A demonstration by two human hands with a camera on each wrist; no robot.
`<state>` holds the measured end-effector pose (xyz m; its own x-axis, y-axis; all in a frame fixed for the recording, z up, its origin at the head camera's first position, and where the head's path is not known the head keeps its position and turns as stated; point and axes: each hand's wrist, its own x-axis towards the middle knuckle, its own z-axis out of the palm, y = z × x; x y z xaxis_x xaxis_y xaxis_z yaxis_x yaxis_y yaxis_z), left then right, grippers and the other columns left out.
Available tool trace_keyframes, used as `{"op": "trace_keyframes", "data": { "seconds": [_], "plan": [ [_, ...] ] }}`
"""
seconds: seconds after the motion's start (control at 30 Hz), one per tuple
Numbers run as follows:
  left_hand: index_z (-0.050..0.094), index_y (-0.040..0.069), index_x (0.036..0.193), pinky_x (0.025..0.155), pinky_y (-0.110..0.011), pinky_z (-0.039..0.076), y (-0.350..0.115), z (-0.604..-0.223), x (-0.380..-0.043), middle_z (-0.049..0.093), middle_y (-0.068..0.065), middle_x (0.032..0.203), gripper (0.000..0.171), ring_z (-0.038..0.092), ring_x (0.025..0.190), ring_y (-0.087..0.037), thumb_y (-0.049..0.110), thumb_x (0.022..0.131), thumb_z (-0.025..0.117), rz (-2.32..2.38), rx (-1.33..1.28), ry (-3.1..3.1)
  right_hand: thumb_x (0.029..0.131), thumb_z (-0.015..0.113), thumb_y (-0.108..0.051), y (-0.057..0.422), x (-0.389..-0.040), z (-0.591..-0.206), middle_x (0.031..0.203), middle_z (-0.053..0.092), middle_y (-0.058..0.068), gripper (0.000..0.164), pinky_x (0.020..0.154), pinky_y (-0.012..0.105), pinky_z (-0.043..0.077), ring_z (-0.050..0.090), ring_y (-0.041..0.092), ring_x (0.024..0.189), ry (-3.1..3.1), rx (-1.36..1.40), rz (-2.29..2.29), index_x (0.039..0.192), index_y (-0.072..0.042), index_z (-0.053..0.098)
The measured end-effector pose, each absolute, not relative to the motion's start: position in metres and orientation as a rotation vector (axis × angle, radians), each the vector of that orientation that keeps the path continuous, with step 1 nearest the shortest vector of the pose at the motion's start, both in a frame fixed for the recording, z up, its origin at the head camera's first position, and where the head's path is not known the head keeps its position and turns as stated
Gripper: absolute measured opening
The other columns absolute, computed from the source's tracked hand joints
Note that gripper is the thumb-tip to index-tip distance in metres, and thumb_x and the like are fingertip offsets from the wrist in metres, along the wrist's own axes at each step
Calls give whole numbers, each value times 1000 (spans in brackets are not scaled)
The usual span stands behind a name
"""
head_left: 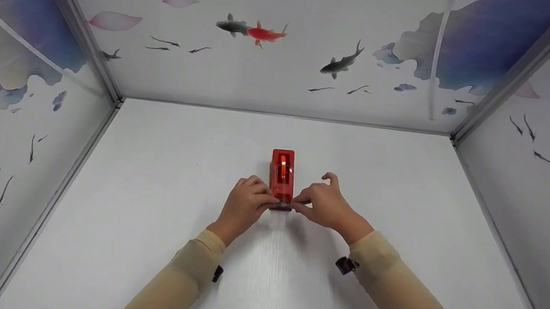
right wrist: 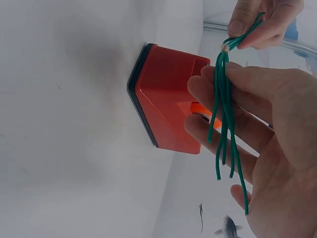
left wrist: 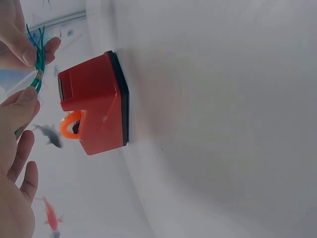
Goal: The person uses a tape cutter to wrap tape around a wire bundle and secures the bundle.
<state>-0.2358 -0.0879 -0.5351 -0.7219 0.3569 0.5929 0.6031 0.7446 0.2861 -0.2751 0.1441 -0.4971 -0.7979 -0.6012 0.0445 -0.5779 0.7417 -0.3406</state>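
A bundle of thin green wires (right wrist: 225, 104), bound near its middle by a pale, narrow band, is held above the front end of a red tape dispenser (head_left: 282, 174). My left hand (head_left: 249, 201) pinches one part of the bundle between thumb and fingers. From the other side, my right hand (head_left: 327, 205) pinches it close to the band, its other fingers spread apart. Several loose wire ends hang across the right fingers in the right wrist view. An orange tape core (left wrist: 72, 125) sits in the dispenser, which stands on a black base (left wrist: 120, 94).
The dispenser stands on a white table (head_left: 155, 174). Around it rise a back panel (head_left: 280, 86) and side panels printed with fish and petals. A small black device (head_left: 345, 265) is worn at the right sleeve.
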Motion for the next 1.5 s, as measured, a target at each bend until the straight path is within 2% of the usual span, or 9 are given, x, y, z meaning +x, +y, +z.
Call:
{"op": "trace_keyframes", "data": {
  "seconds": [0.2,0.33,0.43,0.57,0.7,0.8,0.87,1.27,1.5],
  "plan": [
    [85,20,96,81,-32,51,-90,-534,-238,75,5,89,12,61,93,-14,19,84,86,-574,-758,-2391,94,76,-27,142,-274,-495,79,78,-12,10,111,66,16,73,8,88,2753,-779,-762,95,-23,86],
    [85,20,97,81,-31,51,-90,-534,-237,76,5,90,14,61,93,-14,20,84,87,-580,-747,-2403,93,78,-30,140,-272,-493,80,79,-9,11,108,64,18,70,9,89,2652,-590,-878,94,-23,86],
    [85,20,98,83,-32,51,-90,-535,-235,76,6,92,14,61,94,-14,23,85,87,-578,-744,-2406,93,78,-32,141,-272,-493,84,80,-4,12,110,72,18,69,10,89,2593,-482,-929,94,-23,85],
    [84,24,98,94,-40,47,-88,-537,-232,77,8,93,13,61,96,-14,31,88,85,-502,-732,-2378,92,78,-34,143,-271,-496,87,81,-3,14,110,80,18,67,12,88,2538,-371,-984,94,-22,85],
    [84,24,99,99,-51,42,-86,-540,-230,79,8,93,13,62,98,-15,30,87,84,-494,-687,-2328,91,80,-34,143,-270,-498,88,80,-4,15,100,58,46,68,14,87,2505,-325,-1038,96,-20,85],
    [84,23,100,99,-52,40,-85,-542,-228,79,7,93,15,62,98,-16,28,86,86,-547,-645,-2323,90,81,-32,143,-270,-500,90,80,-4,15,85,41,55,68,14,87,2506,-321,-1073,97,-19,84],
    [84,23,101,100,-52,39,-83,-542,-226,79,6,94,15,62,98,-16,27,87,85,-605,-606,-2347,90,81,-31,143,-270,-501,91,80,-3,15,82,37,55,67,13,87,2505,-327,-1103,98,-18,84],
    [82,23,109,107,-56,27,-74,-527,-225,79,7,97,17,65,99,-18,28,92,80,-1247,-194,-2671,87,83,-19,145,-272,-504,98,80,2,15,81,35,57,67,17,93,2520,-349,-1229,102,-15,84],
    [81,25,110,107,-52,29,-78,-527,-228,78,9,100,18,66,104,-14,35,95,76,-1561,-108,-2706,85,86,-23,148,-272,-505,94,79,-3,13,80,35,57,67,18,96,2588,-382,-1266,98,-18,84]
  ]
}}
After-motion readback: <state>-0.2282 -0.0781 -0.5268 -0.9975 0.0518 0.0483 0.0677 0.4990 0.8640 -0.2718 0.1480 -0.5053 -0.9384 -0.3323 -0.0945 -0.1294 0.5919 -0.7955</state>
